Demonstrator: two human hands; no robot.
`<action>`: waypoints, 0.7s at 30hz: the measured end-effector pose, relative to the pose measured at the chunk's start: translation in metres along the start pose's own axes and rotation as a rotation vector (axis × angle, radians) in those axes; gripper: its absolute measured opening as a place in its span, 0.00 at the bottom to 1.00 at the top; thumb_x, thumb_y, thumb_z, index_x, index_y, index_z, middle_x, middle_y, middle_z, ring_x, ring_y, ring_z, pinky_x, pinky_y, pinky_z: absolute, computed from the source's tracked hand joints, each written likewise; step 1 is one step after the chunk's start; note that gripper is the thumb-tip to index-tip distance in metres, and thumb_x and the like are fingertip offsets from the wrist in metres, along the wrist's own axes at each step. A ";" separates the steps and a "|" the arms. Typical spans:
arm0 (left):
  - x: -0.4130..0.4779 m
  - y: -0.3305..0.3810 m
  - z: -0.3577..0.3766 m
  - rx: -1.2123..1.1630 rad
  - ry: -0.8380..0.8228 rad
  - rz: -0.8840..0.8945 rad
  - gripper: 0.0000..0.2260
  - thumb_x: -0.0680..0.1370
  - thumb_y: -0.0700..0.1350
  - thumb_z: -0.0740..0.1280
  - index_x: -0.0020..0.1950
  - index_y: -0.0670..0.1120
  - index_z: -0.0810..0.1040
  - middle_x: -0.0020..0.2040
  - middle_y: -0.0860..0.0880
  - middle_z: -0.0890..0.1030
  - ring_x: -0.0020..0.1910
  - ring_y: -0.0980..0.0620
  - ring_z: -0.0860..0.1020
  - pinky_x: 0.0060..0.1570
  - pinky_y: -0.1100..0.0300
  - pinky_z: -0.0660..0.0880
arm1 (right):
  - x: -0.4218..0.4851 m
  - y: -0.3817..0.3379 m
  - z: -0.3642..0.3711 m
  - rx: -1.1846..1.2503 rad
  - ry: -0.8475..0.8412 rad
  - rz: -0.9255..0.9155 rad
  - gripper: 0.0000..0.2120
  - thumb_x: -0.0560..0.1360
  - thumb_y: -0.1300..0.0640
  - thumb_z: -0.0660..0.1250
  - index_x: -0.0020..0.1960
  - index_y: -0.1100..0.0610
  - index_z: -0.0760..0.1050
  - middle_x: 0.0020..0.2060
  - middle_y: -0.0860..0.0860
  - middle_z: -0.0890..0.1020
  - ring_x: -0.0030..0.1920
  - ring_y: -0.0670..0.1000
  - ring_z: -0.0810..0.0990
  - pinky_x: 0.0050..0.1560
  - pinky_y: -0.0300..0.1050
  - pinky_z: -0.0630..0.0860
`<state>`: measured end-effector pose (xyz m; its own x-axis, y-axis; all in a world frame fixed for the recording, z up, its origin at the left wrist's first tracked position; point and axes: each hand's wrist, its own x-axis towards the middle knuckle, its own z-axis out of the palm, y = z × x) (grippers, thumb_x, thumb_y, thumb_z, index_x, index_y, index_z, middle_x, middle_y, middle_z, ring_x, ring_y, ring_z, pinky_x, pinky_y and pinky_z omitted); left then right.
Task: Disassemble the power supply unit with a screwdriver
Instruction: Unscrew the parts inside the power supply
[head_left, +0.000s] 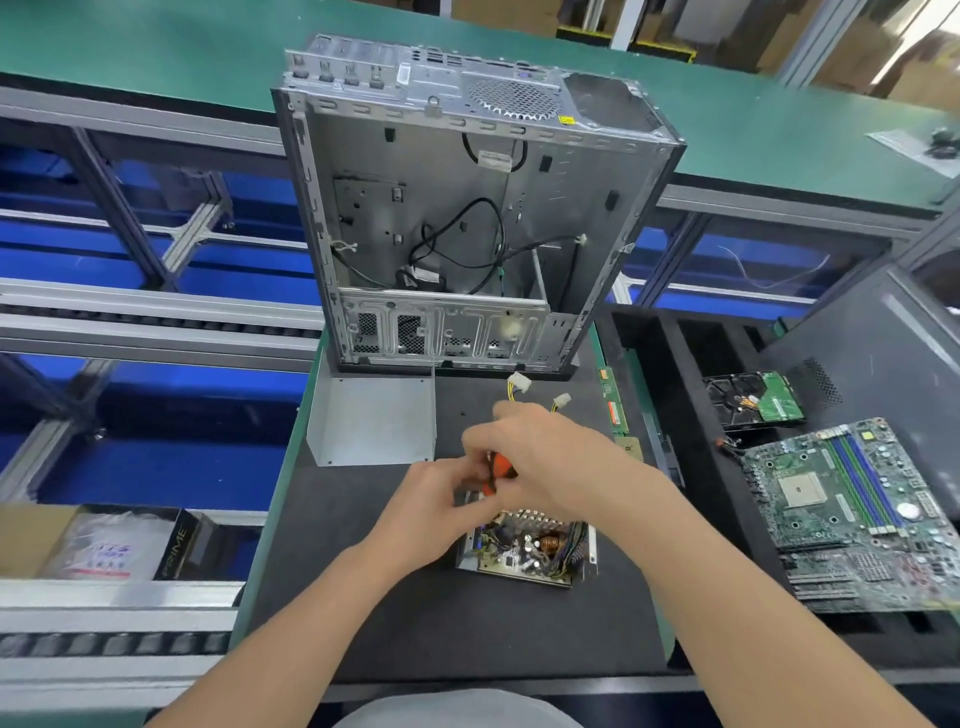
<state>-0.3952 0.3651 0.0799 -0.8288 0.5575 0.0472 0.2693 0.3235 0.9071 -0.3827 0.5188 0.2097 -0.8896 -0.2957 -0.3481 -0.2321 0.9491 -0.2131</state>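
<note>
The opened power supply unit (524, 551) lies on the black mat near me, its circuit board, coil and wire bundle exposed. Its grey metal cover (371, 421) lies apart, to the upper left. My right hand (550, 457) grips the orange-handled screwdriver (498, 470) over the unit's far edge. Close beside it, my left hand (441, 499) has its fingers curled on the unit's far left corner, right at the screwdriver. The screwdriver's tip is hidden by my hands. Yellow-wired white connectors (519, 384) stick out beyond my right hand.
An emptied computer case (457, 208) stands open at the mat's far end. A motherboard (852, 514) and a hard drive (753, 400) lie on the right. A thin green board (613, 405) lies along the mat's right edge. Conveyor rails run on the left.
</note>
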 end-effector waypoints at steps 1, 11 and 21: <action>0.000 -0.001 -0.001 0.005 0.002 -0.011 0.07 0.77 0.50 0.74 0.41 0.61 0.80 0.43 0.59 0.85 0.44 0.57 0.82 0.45 0.61 0.76 | -0.001 0.001 -0.001 -0.020 -0.021 -0.069 0.03 0.75 0.57 0.71 0.46 0.51 0.77 0.47 0.48 0.71 0.46 0.54 0.78 0.38 0.51 0.76; 0.001 -0.002 0.001 0.000 0.008 -0.018 0.04 0.74 0.54 0.72 0.40 0.57 0.82 0.39 0.55 0.84 0.38 0.51 0.79 0.41 0.55 0.74 | -0.004 -0.006 0.003 -0.125 0.107 0.108 0.15 0.78 0.43 0.67 0.51 0.52 0.69 0.42 0.49 0.70 0.45 0.56 0.76 0.35 0.50 0.69; -0.001 0.003 -0.003 -0.029 -0.014 0.024 0.05 0.78 0.54 0.73 0.48 0.66 0.81 0.45 0.63 0.85 0.47 0.63 0.82 0.48 0.66 0.76 | -0.001 0.002 -0.001 0.016 0.017 0.082 0.08 0.75 0.54 0.72 0.50 0.52 0.74 0.44 0.49 0.76 0.45 0.58 0.79 0.33 0.45 0.70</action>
<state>-0.3956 0.3630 0.0835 -0.8150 0.5759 0.0633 0.2746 0.2878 0.9175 -0.3825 0.5209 0.2112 -0.9118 -0.2149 -0.3500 -0.1519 0.9682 -0.1989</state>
